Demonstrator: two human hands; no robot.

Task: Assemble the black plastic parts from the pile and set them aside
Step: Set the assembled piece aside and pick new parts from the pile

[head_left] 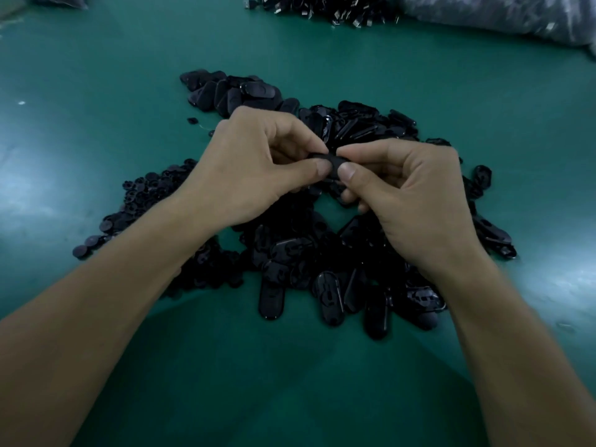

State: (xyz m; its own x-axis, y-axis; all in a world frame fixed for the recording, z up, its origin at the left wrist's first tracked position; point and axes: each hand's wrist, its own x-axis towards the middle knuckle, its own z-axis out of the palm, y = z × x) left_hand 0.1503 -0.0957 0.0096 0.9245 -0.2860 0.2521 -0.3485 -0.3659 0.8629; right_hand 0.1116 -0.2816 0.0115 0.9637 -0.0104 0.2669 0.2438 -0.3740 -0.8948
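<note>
A small black plastic part (335, 163) is held between both hands above the middle of the pile. My left hand (254, 169) pinches its left end with thumb and fingers. My right hand (403, 195) pinches its right end the same way. Most of the part is hidden by the fingertips. Below and around the hands spreads the pile of black oval parts (322, 272) on the green table (290, 382). Small round black pieces (142, 195) lie at the pile's left. A separate group of oval parts (232, 91) lies behind my left hand.
At the table's far edge lies another heap of dark pieces with metal ends (325, 8). A clear plastic bag (503, 14) sits at the far right, and a second bag corner (58, 0) at the far left.
</note>
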